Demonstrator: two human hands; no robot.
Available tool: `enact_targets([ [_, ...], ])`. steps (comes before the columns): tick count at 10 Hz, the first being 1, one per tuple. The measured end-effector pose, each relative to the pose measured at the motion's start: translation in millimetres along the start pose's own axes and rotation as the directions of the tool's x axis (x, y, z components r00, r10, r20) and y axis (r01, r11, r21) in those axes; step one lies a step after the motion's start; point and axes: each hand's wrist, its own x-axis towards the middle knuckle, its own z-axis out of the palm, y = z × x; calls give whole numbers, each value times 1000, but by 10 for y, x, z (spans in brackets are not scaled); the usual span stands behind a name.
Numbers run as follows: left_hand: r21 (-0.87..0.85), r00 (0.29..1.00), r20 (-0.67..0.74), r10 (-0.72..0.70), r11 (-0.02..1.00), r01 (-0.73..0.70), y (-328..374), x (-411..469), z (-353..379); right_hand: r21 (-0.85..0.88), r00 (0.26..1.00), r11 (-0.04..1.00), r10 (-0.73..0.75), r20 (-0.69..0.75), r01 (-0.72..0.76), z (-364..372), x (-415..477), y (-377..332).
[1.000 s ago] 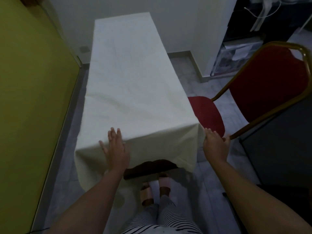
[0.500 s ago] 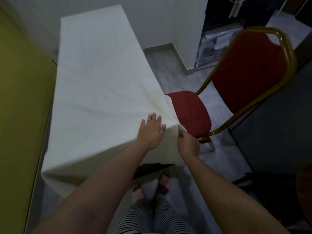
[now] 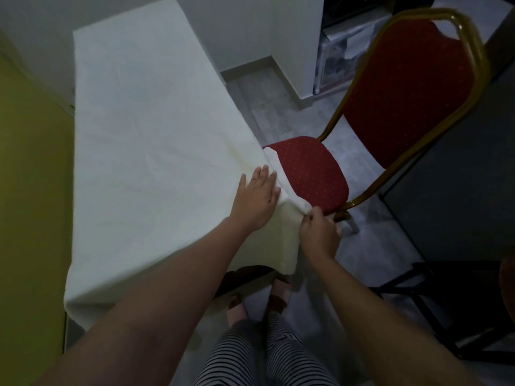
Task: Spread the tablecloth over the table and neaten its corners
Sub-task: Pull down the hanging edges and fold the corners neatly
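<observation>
A cream tablecloth (image 3: 145,140) covers the long narrow table and hangs over its near end and sides. My left hand (image 3: 255,200) lies flat, fingers apart, on the cloth at the table's near right corner. Just off that corner my right hand (image 3: 320,232) pinches a fold of the hanging cloth and holds it out to the right. A strip of cloth lies over the edge of the red seat. The dark table frame (image 3: 245,277) shows below the cloth's hem.
A red chair with a gold frame (image 3: 404,87) stands close against the table's right side. A yellow wall (image 3: 30,204) runs along the left. Dark furniture (image 3: 457,190) is at the right, a plastic drawer unit (image 3: 338,59) behind. My feet stand on the grey floor.
My left hand slid from the near edge's middle to the right corner. My right hand closed on the cloth at that corner and drew the fold outward. The view shifted right.
</observation>
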Motion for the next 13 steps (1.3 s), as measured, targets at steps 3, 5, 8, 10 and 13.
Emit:
enact_targets([
  [3,-118,1000,11,15,993,-13,-91,-53,102,142,998,989,-41,-39,46,-59,-576,-134],
  [5,-129,999,12,33,991,-31,-74,-105,116,12,988,995,93,121,-95,217,-599,244],
  [8,-112,999,-13,35,993,-37,-87,-80,164,241,985,960,116,130,-145,551,-211,14],
  [10,-101,999,-16,35,994,-37,-100,-86,177,138,991,985,93,95,-106,537,-92,-61],
  [13,-94,999,-21,26,995,-28,-69,-104,164,653,890,611,227,397,-447,347,-217,-27],
])
